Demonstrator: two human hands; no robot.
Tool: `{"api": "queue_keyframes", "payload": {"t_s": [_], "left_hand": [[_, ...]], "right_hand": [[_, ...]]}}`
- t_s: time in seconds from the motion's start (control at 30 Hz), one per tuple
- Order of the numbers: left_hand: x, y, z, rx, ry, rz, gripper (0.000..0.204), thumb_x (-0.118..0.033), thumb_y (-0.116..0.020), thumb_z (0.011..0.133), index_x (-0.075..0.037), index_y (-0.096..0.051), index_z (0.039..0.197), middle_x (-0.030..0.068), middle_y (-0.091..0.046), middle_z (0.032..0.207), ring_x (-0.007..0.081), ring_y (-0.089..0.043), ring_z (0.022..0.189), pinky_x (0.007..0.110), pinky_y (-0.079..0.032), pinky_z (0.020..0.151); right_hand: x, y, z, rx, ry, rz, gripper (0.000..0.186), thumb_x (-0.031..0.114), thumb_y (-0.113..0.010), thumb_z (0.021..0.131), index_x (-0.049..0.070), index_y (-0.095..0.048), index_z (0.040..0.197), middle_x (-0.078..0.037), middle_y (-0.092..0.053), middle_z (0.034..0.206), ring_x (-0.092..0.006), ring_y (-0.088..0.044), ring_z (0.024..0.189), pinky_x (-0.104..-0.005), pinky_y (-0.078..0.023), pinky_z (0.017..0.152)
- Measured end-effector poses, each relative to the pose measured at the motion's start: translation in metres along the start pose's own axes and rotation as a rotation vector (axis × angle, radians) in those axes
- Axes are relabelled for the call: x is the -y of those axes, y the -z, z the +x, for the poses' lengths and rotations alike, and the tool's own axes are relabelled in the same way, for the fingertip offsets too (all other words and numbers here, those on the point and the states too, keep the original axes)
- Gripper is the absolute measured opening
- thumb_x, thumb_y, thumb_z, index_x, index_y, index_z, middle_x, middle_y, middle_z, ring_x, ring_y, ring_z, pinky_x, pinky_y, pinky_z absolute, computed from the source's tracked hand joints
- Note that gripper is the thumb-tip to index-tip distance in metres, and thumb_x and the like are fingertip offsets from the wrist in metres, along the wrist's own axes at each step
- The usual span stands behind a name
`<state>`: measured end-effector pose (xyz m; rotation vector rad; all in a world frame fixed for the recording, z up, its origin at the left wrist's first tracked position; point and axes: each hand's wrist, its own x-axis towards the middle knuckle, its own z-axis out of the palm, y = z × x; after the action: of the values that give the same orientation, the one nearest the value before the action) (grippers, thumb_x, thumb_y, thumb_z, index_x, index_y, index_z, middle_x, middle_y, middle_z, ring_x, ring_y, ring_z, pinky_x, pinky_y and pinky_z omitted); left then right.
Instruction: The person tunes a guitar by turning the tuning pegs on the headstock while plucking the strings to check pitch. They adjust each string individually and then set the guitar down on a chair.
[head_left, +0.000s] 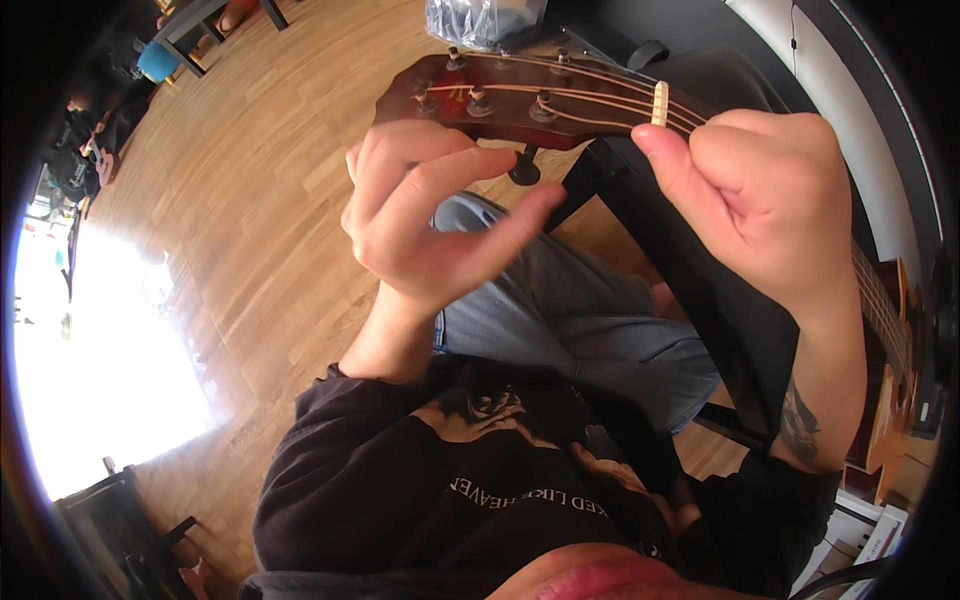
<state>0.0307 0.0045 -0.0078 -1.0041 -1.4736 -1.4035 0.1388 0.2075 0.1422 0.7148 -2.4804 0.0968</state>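
A dark red guitar headstock [400, 92] spans the upper middle, with several tuning posts and copper-coloured strings [590, 97] running right over a pale nut [660, 103]. My left hand [430, 215] is at its near edge, thumb and index finger spread apart beside a black tuning key [525, 167]. The left thumb is blurred; the fingertips behind the index finger are partly hidden. Just past the nut, my right hand [765, 190] is curled round the neck, its thumb tip beside the nut. That hand covers the neck and the strings there.
Beyond my right wrist are more strings over a fretboard [880, 310]; whether they belong to this guitar I cannot tell. A black panel [700, 270] slants beside my jeans-clad legs [560, 310]. A clear plastic bag [478, 22] stands behind the headstock. A dark chair [130, 530] is lower left.
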Motion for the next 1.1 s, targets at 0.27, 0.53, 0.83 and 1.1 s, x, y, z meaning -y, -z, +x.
{"api": "queue_keyframes", "payload": {"t_s": [0.27, 0.53, 0.83, 1.1], "left_hand": [[-0.002, 0.005, 0.01, 0.158, -0.101, 0.103, 0.031, -0.001, -0.076, 0.056, -0.017, -0.084, 0.082, 0.0052, -0.064, 0.097, 0.0203, -0.061, 0.088, 0.033, -0.047, 0.078], [0.006, 0.01, 0.007, 0.126, -0.047, -0.177, 0.038, -0.01, -0.089, 0.065, -0.011, -0.076, 0.101, 0.0037, -0.08, 0.106, 0.0238, -0.066, 0.092, 0.036, -0.046, 0.088], [-0.003, 0.001, 0.005, 0.046, -0.066, 0.029, 0.031, 0.002, -0.094, 0.069, -0.007, -0.078, 0.094, 0.0051, -0.08, 0.098, 0.0219, -0.068, 0.089, 0.034, -0.054, 0.082], [-0.025, 0.001, 0.018, 0.233, -0.096, 0.156, 0.026, 0.0, -0.085, 0.065, -0.016, -0.08, 0.086, -0.0033, -0.076, 0.094, 0.0204, -0.064, 0.09, 0.034, -0.047, 0.083]], "right_hand": [[-0.003, -0.001, 0.001, 0.041, 0.012, -0.008, 0.055, 0.004, -0.08, 0.098, 0.002, -0.041, 0.06, -0.005, -0.035, 0.054, -0.0187, -0.03, 0.045, -0.0372, -0.02, 0.047], [-0.004, 0.003, 0.005, 0.075, 0.021, -0.012, 0.05, 0.005, -0.08, 0.098, 0.001, -0.047, 0.06, -0.005, -0.036, 0.054, -0.0184, -0.03, 0.045, -0.0371, -0.021, 0.047], [0.001, 0.006, 0.004, 0.083, -0.024, -0.032, 0.049, 0.004, -0.08, 0.098, 0.001, -0.049, 0.061, -0.005, -0.038, 0.054, -0.0178, -0.033, 0.045, -0.0367, -0.022, 0.047], [-0.001, 0.005, 0.0, 0.083, -0.029, -0.03, 0.049, 0.005, -0.079, 0.099, 0.0, -0.049, 0.061, -0.006, -0.039, 0.054, -0.0185, -0.033, 0.045, -0.0369, -0.023, 0.047]]}}
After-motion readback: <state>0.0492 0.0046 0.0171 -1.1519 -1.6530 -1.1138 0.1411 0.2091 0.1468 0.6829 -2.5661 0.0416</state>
